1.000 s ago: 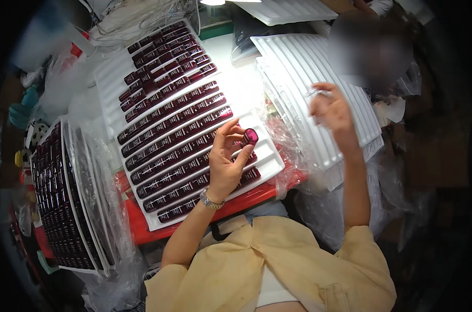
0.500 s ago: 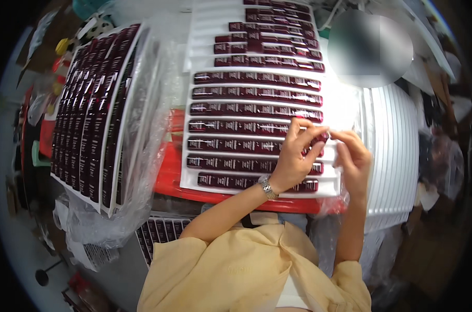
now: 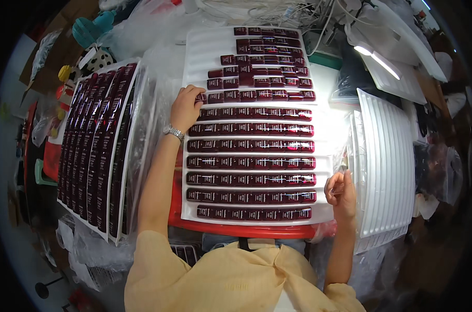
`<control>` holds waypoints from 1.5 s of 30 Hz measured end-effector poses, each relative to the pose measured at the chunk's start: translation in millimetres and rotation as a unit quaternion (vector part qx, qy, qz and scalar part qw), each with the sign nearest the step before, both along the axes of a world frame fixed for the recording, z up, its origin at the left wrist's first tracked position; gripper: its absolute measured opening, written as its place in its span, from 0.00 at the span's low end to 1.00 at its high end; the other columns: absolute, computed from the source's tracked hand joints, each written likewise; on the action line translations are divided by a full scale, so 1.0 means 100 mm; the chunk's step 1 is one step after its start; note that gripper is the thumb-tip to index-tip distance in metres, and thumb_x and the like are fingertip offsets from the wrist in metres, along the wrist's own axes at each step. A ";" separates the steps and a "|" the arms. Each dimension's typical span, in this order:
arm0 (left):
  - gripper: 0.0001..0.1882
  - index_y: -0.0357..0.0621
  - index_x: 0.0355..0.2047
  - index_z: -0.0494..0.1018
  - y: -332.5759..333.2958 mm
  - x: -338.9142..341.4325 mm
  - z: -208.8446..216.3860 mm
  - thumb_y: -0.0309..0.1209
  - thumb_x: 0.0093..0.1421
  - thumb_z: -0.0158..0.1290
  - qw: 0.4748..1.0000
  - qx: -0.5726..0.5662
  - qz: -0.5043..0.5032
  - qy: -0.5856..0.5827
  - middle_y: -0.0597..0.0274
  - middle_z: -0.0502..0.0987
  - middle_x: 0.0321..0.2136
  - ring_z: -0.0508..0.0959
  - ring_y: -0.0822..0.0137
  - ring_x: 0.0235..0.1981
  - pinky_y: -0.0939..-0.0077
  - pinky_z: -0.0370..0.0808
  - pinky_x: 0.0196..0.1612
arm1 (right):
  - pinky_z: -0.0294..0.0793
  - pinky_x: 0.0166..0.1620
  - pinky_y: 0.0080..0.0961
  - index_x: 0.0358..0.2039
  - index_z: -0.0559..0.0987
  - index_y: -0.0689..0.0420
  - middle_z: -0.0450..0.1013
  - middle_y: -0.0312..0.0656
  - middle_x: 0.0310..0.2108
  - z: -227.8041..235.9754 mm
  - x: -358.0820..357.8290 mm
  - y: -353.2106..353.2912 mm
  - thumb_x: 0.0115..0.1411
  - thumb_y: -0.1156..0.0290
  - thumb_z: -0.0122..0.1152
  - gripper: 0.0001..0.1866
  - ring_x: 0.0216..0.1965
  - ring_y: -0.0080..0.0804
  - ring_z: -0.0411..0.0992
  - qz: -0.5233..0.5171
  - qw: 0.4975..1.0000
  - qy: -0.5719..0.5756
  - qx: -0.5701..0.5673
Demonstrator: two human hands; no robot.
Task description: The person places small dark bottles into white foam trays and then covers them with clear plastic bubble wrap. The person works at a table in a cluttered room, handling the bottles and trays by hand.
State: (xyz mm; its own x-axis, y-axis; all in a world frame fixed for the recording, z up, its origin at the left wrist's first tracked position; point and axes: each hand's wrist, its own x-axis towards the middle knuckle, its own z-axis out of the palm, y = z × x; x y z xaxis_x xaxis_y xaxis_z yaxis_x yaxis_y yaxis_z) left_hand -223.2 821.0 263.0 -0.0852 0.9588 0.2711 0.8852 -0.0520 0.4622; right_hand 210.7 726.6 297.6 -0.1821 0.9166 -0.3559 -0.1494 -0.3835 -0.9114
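My left hand [image 3: 186, 108] is at the left end of a row in the upper half of the white grooved tray [image 3: 324, 200]. Its fingertips pinch a small glossy dark-red block-like piece [image 3: 200, 98] with pale print. Rows of the same dark-red pieces [image 3: 251, 163] lie side by side in the grooves; upper rows begin farther right than lower ones. Off the tray's right edge, my right hand [image 3: 341, 195] has its fingers curled together. Something small shows at its fingertips, too indistinct to name.
At the left, filled trays [image 3: 93, 151] lean in clear plastic wrap. White ribbed trays [image 3: 386, 171] are stacked at the right. A red table edge [image 3: 246, 230] shows along the front. Cables [image 3: 288, 15] and a lit lamp [image 3: 376, 62] are at the back.
My hands were together over the tray's right side, around a small dark-red piece. My left hand has moved far left to an upper row; my right has drawn nearer me. The view has shifted.
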 end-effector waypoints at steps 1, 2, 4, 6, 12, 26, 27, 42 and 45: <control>0.17 0.40 0.42 0.74 0.03 0.01 -0.03 0.17 0.49 0.56 1.000 0.011 0.002 -0.024 0.57 0.74 0.38 0.73 0.56 0.44 0.65 0.72 0.47 | 0.45 0.16 0.11 0.21 0.69 0.55 0.63 0.33 0.13 0.00 -0.03 0.00 0.69 0.46 0.31 0.31 0.12 0.13 0.53 0.004 1.000 -0.012 -0.001; 0.17 0.40 0.42 0.74 0.06 -0.02 -0.06 0.17 0.49 0.55 0.999 0.021 0.005 -0.047 0.57 0.75 0.38 0.73 0.56 0.44 0.66 0.72 0.47 | 0.45 0.16 0.11 0.20 0.69 0.55 0.63 0.33 0.12 -0.01 -0.07 0.01 0.69 0.46 0.32 0.31 0.12 0.13 0.53 0.008 1.000 -0.024 -0.002; 0.17 0.38 0.43 0.73 0.06 -0.10 -0.20 0.17 0.50 0.55 0.986 0.040 0.016 -0.161 0.54 0.76 0.38 0.75 0.56 0.44 0.68 0.71 0.49 | 0.49 0.16 0.13 0.17 0.69 0.54 0.65 0.34 0.13 0.00 -0.03 -0.01 0.69 0.46 0.32 0.31 0.12 0.14 0.55 0.045 0.998 -0.032 -0.012; 0.17 0.38 0.43 0.73 0.06 -0.17 -0.28 0.18 0.50 0.55 0.982 0.064 -0.011 -0.177 0.53 0.76 0.38 0.76 0.56 0.43 0.69 0.71 0.50 | 0.54 0.17 0.14 0.18 0.70 0.55 0.67 0.34 0.13 -0.06 -0.01 -0.06 0.70 0.49 0.35 0.30 0.13 0.15 0.58 0.058 0.998 -0.009 0.007; 0.17 0.39 0.45 0.73 -0.05 0.22 -0.04 0.24 0.53 0.58 0.987 0.158 0.020 -0.026 0.54 0.74 0.43 0.71 0.54 0.47 0.61 0.66 0.53 | 0.64 0.22 0.14 0.32 0.75 0.60 0.71 0.36 0.22 0.45 0.18 -0.27 0.66 0.70 0.49 0.09 0.21 0.15 0.66 0.063 0.997 -0.023 0.033; 0.34 0.57 0.57 0.67 -0.82 3.65 0.33 0.23 0.47 0.60 0.879 0.171 -0.445 0.017 0.58 0.62 0.60 0.55 0.36 0.62 0.45 0.60 0.62 | 0.58 0.16 0.12 0.41 0.72 0.63 0.65 0.31 0.16 0.40 1.48 -1.39 0.62 0.72 0.56 0.09 0.14 0.13 0.60 -0.343 0.920 -0.177 0.071; 0.31 0.56 0.54 0.70 -0.82 3.74 0.28 0.22 0.47 0.59 0.878 0.181 -0.442 -0.010 0.58 0.63 0.60 0.56 0.36 0.62 0.45 0.60 0.62 | 0.59 0.16 0.12 0.41 0.72 0.63 0.65 0.31 0.16 0.37 1.49 -1.39 0.62 0.72 0.56 0.10 0.14 0.14 0.61 -0.333 0.928 -0.157 0.062; 0.25 0.56 0.51 0.73 -1.37 3.54 0.46 0.20 0.52 0.54 0.874 0.186 -0.402 -0.198 0.54 0.62 0.58 0.54 0.36 0.62 0.45 0.63 0.59 | 0.71 0.31 0.19 0.46 0.71 0.64 0.74 0.43 0.38 0.76 1.36 -1.04 0.60 0.63 0.59 0.19 0.31 0.24 0.73 -0.430 0.889 -0.059 0.146; 0.27 0.50 0.56 0.68 -1.55 3.44 0.44 0.24 0.53 0.56 0.862 0.194 -0.402 -0.239 0.48 0.59 0.59 0.54 0.38 0.62 0.45 0.60 0.60 | 0.72 0.43 0.24 0.49 0.70 0.66 0.72 0.43 0.43 0.96 1.31 -1.11 0.58 0.69 0.59 0.20 0.42 0.27 0.72 -0.440 0.865 -0.096 0.220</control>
State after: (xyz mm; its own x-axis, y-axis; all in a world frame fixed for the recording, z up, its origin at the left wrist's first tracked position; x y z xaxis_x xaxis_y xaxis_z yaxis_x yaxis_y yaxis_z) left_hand 121.1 665.6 306.8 0.3734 0.6056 0.7027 0.2037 -0.7926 0.5748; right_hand 341.3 615.6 393.9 0.6789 0.7248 0.1171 -0.0367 0.1928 -0.9806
